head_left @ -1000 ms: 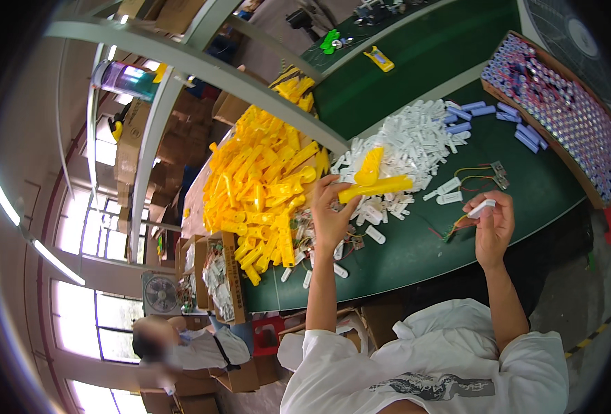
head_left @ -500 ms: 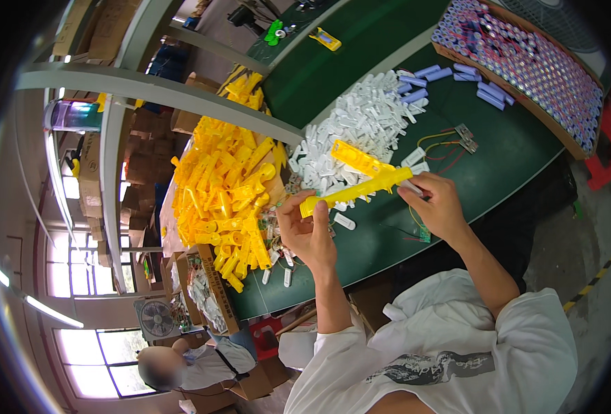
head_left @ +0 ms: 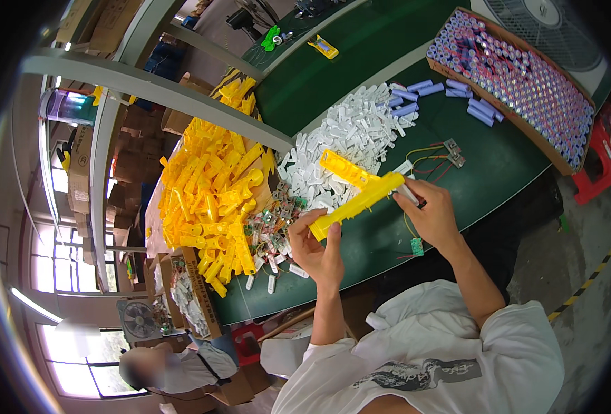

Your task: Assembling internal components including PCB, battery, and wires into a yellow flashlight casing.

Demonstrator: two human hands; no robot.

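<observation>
My left hand [head_left: 317, 257] grips the near end of a long yellow plastic casing [head_left: 358, 205], thumb on one side and fingers on the other. The casing slants up to the right above the green table. At its far end, my right hand [head_left: 431, 215] pinches a small white plastic part [head_left: 403, 192], partly hidden by the fingers. Whether that part touches the casing I cannot tell. Just behind, a second yellow casing [head_left: 343, 167] lies open side up on the heap of white plastic parts [head_left: 340, 131].
Yellow casings [head_left: 209, 186] are heaped at left, beside wired circuit boards [head_left: 272, 219]. Purple battery cells [head_left: 481, 110] lie near a box of cells [head_left: 519, 96] at far right. A wired metal piece [head_left: 453, 153] and a green board [head_left: 416, 246] are right. A shelf beam [head_left: 174, 96] crosses overhead.
The held casing has rolled, so more of its smooth outer face shows, and its near end sits lower. Both hands keep their holds. The whole view has shifted slightly.
</observation>
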